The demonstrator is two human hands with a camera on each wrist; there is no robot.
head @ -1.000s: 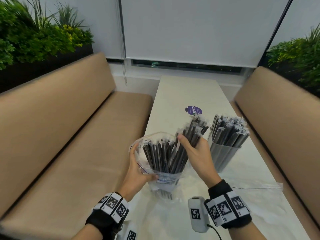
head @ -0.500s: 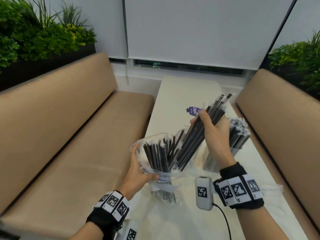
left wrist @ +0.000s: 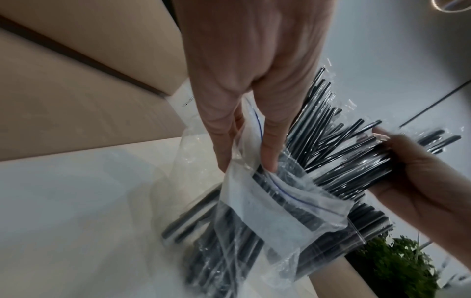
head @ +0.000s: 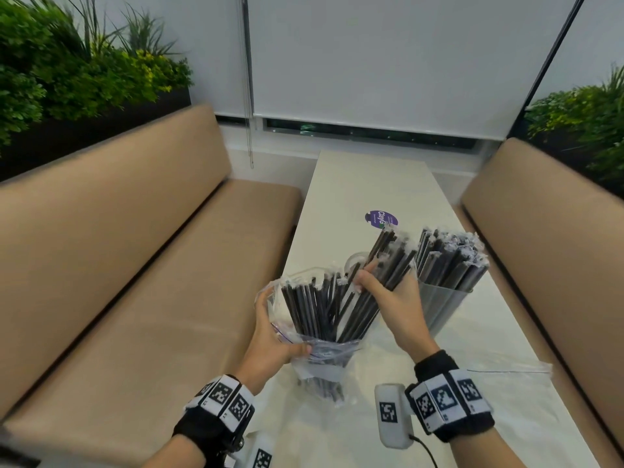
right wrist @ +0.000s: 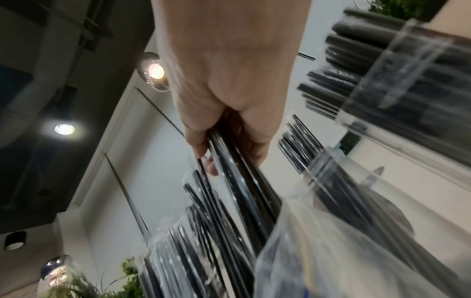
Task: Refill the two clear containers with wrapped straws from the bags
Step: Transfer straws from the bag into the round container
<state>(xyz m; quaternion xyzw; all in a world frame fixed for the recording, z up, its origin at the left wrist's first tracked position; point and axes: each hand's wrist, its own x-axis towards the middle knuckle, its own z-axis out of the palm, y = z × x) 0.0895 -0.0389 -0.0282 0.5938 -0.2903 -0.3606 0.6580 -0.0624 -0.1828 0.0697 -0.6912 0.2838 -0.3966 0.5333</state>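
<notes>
My left hand [head: 277,339] grips a clear zip bag [head: 324,352] of black wrapped straws around its middle, upright over the white table [head: 364,177]. The left wrist view shows thumb and fingers of that hand [left wrist: 247,167] pinching the bag [left wrist: 280,201]. My right hand [head: 374,282] is curled round a bundle of straws [head: 388,261] whose lower ends still sit inside the bag; the right wrist view shows the same hold [right wrist: 229,151]. To the right, a clear container [head: 442,302] stands packed with straws. A curved clear rim [head: 354,261] shows behind the bag; what it belongs to is unclear.
Tan bench seats run along the left [head: 135,265] and right [head: 540,231] of the narrow table. A purple sticker [head: 381,218] lies beyond the straws. A flat empty clear bag [head: 499,376] lies on the table at the near right. Plants line both sides.
My right hand lifted a bundle of straws up and to the right out of the bag's mouth, then came back down and left towards the bag. The left hand kept its hold.
</notes>
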